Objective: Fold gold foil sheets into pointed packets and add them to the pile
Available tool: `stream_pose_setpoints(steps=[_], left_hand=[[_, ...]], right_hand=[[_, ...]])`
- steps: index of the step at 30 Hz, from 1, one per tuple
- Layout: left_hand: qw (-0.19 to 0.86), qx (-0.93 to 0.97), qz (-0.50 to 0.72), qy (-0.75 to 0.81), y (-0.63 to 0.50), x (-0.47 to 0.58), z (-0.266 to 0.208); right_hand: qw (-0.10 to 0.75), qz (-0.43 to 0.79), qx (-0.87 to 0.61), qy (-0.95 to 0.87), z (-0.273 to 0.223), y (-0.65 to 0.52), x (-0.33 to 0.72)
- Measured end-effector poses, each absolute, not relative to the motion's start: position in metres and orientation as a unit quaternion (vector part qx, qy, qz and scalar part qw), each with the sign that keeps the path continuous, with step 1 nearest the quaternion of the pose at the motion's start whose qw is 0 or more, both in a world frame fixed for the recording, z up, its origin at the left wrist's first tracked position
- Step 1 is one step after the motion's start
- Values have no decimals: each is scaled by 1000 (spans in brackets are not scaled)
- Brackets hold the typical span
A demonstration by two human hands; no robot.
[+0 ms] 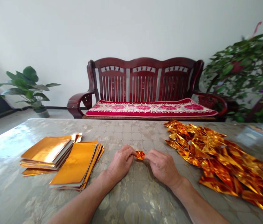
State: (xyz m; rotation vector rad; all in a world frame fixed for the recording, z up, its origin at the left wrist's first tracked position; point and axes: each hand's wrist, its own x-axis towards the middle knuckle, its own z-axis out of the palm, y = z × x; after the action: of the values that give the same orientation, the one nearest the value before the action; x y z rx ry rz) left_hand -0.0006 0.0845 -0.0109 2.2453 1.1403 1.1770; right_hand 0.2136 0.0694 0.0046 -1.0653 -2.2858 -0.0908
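Note:
Between my two hands is a small folded piece of gold foil paper (pixel 140 155), shiny and orange-gold. My left hand (pixel 122 161) pinches its left end, and my right hand (pixel 161 164) pinches its right end. Only the middle of the piece shows; the ends are hidden by my fingers. To the left lie two stacks of flat gold foil sheets, a rear stack (pixel 48 149) and a nearer stack (pixel 75 163). On the right is a heap of folded gold foil pieces (pixel 210 149), pointed at their ends.
The table (pixel 126 202) has a glossy, patterned clear cover. A clear plastic bag (pixel 255 135) lies at the far right. Beyond the table stands a dark red wooden bench (pixel 143 84) with a floral cushion (pixel 150 108). Potted plants (pixel 30 85) flank it.

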Motion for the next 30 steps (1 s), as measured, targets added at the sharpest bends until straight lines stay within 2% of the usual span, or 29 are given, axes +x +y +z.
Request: stream_pose_setpoints(steps=[14, 22, 30], left_hand=[[169, 827, 357, 401, 75, 3, 0], [111, 844, 337, 402, 71, 4, 4], [125, 857, 327, 377, 69, 4, 6]], right_hand=[[295, -54, -420, -857, 6, 67, 205], [320, -56, -424, -845, 4, 64, 201], [344, -55, -452, -822, 3, 62, 193]])
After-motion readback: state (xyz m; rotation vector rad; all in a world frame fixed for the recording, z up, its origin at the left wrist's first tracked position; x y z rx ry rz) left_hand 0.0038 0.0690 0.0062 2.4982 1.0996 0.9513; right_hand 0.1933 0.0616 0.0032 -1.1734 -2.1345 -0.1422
